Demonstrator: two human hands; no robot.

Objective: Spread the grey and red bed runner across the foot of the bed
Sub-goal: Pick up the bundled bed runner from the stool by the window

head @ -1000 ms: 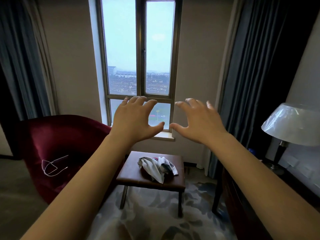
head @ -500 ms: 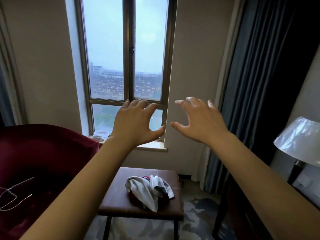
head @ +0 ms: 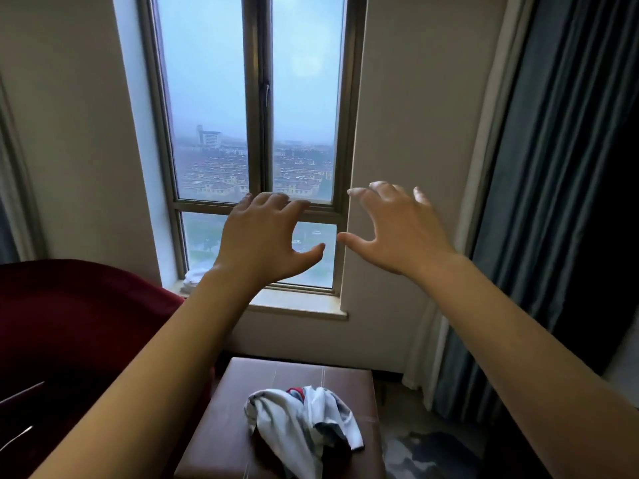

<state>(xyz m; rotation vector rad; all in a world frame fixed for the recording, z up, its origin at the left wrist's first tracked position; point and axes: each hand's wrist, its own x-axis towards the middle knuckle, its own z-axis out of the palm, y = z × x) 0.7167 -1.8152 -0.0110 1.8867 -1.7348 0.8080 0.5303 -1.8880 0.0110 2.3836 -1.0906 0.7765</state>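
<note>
Editor: Left hand (head: 266, 243) and right hand (head: 397, 233), what are they doing?
Photographer: Both are hanging empty in front of the window (head: 214, 98), fingers spreading and lightly curling, gripping nothing.
Editor: And the bed runner?
Photographer: It is not showing in this view. Below the window, a crumpled white cloth (head: 304, 430) is lying on a brown tabletop (head: 311, 373).

Red armchair (head: 69, 323) cut off at left edge — partly behind left forearm (head: 166, 368), brown stool (head: 294, 375) cut at bottom edge.
</note>
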